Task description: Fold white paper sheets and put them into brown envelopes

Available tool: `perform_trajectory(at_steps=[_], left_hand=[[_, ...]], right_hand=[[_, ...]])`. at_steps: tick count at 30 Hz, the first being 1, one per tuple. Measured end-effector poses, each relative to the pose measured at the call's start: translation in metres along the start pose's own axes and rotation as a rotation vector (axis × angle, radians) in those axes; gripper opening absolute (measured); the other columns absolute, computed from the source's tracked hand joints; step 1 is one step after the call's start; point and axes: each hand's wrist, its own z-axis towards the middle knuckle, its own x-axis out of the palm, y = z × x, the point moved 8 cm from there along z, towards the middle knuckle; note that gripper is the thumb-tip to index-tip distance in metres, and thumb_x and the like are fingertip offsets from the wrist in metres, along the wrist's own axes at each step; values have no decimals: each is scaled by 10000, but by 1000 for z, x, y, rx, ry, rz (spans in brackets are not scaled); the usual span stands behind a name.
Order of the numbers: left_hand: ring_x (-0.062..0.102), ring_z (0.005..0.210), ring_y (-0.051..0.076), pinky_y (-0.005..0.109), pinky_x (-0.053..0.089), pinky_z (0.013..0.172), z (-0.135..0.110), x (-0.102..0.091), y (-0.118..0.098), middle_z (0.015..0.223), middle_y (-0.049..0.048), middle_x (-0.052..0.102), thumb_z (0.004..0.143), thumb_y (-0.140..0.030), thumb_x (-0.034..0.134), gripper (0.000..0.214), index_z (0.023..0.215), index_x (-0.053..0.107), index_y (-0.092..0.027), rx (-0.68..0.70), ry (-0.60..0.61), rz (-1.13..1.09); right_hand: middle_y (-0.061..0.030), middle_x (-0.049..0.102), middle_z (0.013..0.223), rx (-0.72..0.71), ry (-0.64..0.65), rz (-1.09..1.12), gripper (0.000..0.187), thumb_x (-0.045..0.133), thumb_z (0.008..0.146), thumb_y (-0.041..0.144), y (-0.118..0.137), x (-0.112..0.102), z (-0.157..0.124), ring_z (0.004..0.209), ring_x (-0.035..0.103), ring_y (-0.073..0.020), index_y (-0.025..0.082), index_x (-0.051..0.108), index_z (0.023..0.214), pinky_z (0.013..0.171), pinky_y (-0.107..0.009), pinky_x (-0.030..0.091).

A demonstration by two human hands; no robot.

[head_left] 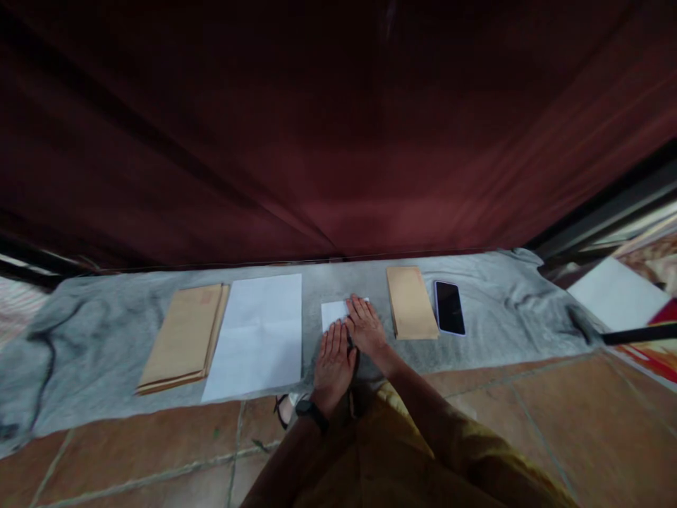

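A small piece of white paper (333,311), apparently folded, lies on the grey cloth between the paper and envelope stacks. My left hand (334,360) presses flat on its near part, fingers stretched forward. Beside it, my right hand (366,326) rests flat over the paper's right side, its fingers pointing away from me. The two hands touch or nearly touch, and they cover much of the paper. To the left is a large white sheet (257,335) with faint creases. A stack of brown envelopes (180,335) lies left of that, and a smaller envelope stack (412,302) is to my right.
A phone (449,307) with a dark screen lies right of the smaller stack. Grey cloth (500,310) covers the long narrow surface, with a dark red curtain (338,155) behind it. Tiled floor (159,451) runs along the near edge. Papers (618,293) are at far right.
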Motion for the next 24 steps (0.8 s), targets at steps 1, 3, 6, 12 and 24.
perform_trajectory(at_steps=[1,3,6,12,24], left_hand=[[262,1538,265,501,284,1246,-2,0,-1,1623,160,354,990,-317,372,639,1586,290,-100,6,5,1],[276,1532,275,501,298,1238,-4,0,-2,1615,173,367,992,-355,386,648,1579,304,-93,13,13,7],[284,1529,284,491,313,1229,-4,-1,-1,1616,176,369,993,-422,410,670,1571,323,-94,37,14,11],[298,1523,314,490,329,1211,-7,-7,0,1628,190,344,967,-535,490,720,1556,372,-138,106,-4,16],[248,1541,323,508,311,1212,-6,-11,-2,1675,110,270,949,-528,550,661,1554,391,-314,141,54,-13]], right_hand=[[-148,374,1613,2,-4,-7,518,402,1053,320,0,0,0,1507,330,-255,127,426,1533,1230,-482,275],[-153,378,1610,1,-11,-14,523,412,1050,327,1,0,1,1500,345,-259,122,428,1531,1227,-480,278],[-160,390,1603,4,-12,-16,528,427,1045,335,0,-1,1,1494,353,-271,125,434,1529,1220,-485,284],[-161,384,1607,24,-15,-28,547,449,1039,354,-10,-6,-6,1497,345,-280,132,423,1538,1209,-478,294],[-179,394,1600,127,-20,-23,543,370,1046,302,-31,-10,-21,1474,370,-318,82,391,1542,1184,-518,310]])
